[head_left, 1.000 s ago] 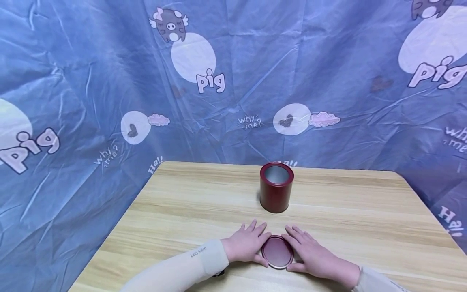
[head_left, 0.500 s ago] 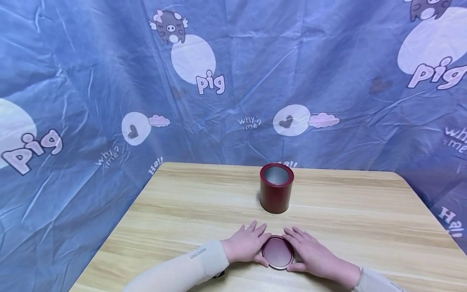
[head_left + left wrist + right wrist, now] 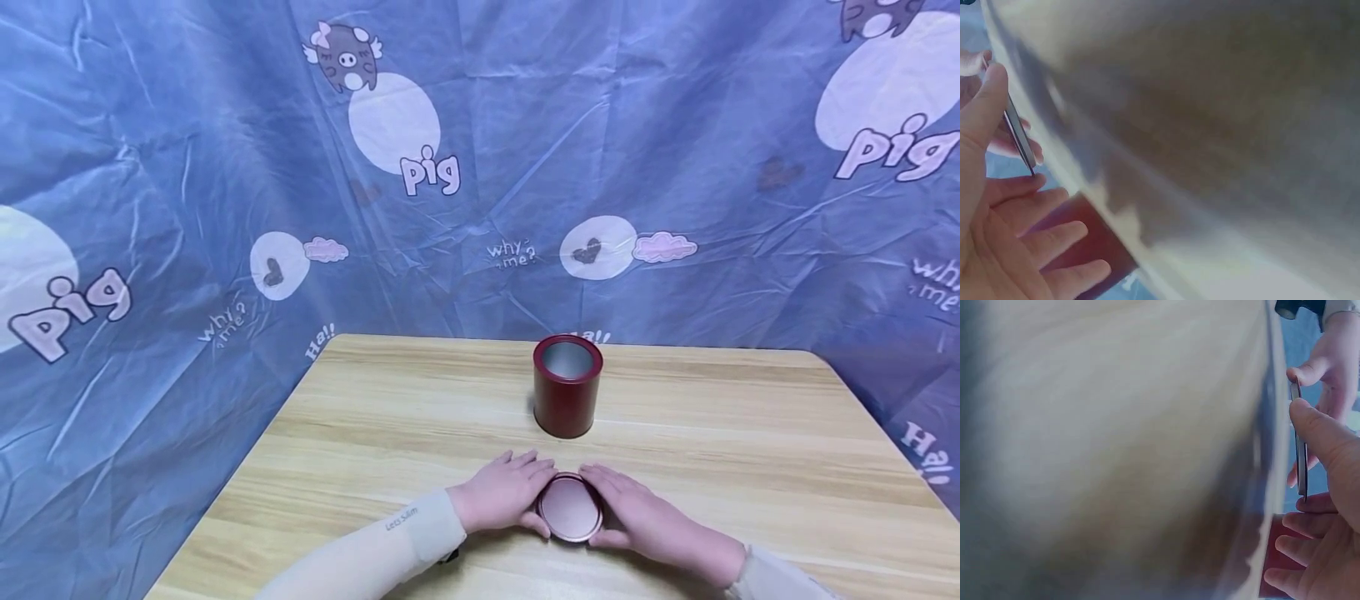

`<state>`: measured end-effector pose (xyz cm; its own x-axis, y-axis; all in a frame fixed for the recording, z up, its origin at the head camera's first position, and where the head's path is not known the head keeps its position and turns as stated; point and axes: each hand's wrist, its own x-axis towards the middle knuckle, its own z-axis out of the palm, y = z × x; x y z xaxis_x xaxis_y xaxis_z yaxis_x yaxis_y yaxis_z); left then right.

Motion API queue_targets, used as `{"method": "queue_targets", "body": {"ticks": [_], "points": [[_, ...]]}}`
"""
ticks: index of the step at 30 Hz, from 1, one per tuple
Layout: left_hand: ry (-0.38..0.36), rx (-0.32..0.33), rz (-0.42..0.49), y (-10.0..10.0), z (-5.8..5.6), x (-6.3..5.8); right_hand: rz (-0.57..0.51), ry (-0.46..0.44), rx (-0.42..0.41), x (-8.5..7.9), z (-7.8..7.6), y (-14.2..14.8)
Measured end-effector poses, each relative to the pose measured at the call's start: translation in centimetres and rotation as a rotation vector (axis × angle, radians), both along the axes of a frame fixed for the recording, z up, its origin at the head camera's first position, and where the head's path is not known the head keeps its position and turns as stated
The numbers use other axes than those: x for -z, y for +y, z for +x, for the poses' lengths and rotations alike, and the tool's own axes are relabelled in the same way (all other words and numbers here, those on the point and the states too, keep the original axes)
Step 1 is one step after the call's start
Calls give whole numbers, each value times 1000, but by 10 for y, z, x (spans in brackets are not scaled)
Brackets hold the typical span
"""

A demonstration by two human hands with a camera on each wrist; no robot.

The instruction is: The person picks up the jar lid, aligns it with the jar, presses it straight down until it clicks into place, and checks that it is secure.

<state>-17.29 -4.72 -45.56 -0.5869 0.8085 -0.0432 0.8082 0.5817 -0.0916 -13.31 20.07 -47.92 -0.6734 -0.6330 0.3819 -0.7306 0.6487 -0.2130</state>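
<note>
A round dark-red lid [image 3: 570,508] with a metallic rim is held just above the table between both hands. My left hand [image 3: 501,493] pinches its left edge between thumb and index finger, the other fingers spread out. On the opposite edge, my right hand [image 3: 647,518] pinches it the same way. Seen edge-on in the left wrist view, the lid [image 3: 1017,128] is apart from the tabletop. The right wrist view shows the lid [image 3: 1301,447] likewise off the surface. Beyond the hands stands an upright dark-red tin can [image 3: 567,404], its top uncovered.
The wooden table [image 3: 390,400] has its far edge close behind the can. A blue patterned cloth [image 3: 480,192] hangs behind the table and along its sides.
Both hands have raised the lid slightly off the table, where it lay before. The lid has shifted a little up in the head view. The can stays in place.
</note>
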Motion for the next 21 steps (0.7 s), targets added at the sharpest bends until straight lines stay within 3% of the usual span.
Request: {"method": "queue_targets", "body": {"ticks": [3, 13, 21], "points": [[40, 33, 24, -2, -4, -9, -40, -4, 0, -10, -1, 0], [47, 48, 133, -2, -19, -58, -99, 8, 32, -53, -17, 2], [62, 66, 191, 2, -43, -93, -108, 45, 9, -94, -40, 9]]}}
